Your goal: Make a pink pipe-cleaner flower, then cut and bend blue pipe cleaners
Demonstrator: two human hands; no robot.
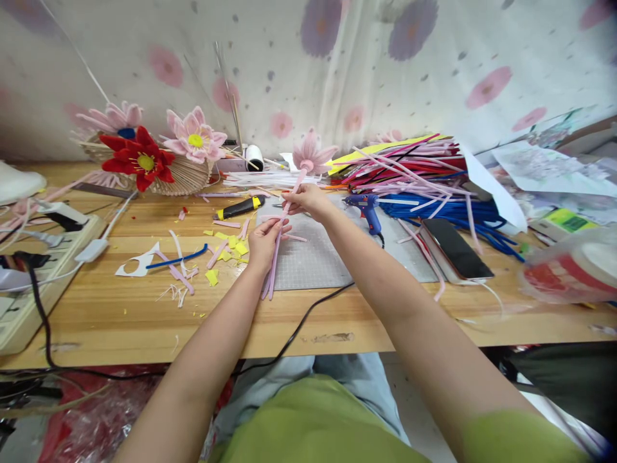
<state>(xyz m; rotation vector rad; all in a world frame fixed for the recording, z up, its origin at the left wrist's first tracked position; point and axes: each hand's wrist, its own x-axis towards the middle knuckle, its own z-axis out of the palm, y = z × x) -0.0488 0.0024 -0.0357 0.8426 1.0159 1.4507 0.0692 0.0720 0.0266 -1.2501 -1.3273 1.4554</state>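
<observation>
**Wooden table (231, 328) before a floral curtain (270, 77): we are gripping a pink flower (312, 154) by its stem**

Along the table, from the left, we are seeing a power strip (58, 276), a red flower (139, 161), yellow scraps (232, 249), a black-and-yellow cutter (241, 207), a grey mat (313, 260), a blue glue gun (365, 209), blue strips (448, 222) and a phone (456, 247).

We are reaching both forearms forward, converging over the mat's left part. Our left hand (268, 243) is pinching the pink stem (276, 257) lower down; our right hand (306, 200) is grasping it higher, just below the bloom. The flower is leaning slightly right, bloom uppermost.

Left of our hands, scraps are bordering the mat; right of them, the mat's surface is stretching beneath our right forearm. A black cable (308, 315) is crossing the wood and the table's front edge. At far right, a plastic-wrapped tub (573, 270) is sitting near that edge.
</observation>
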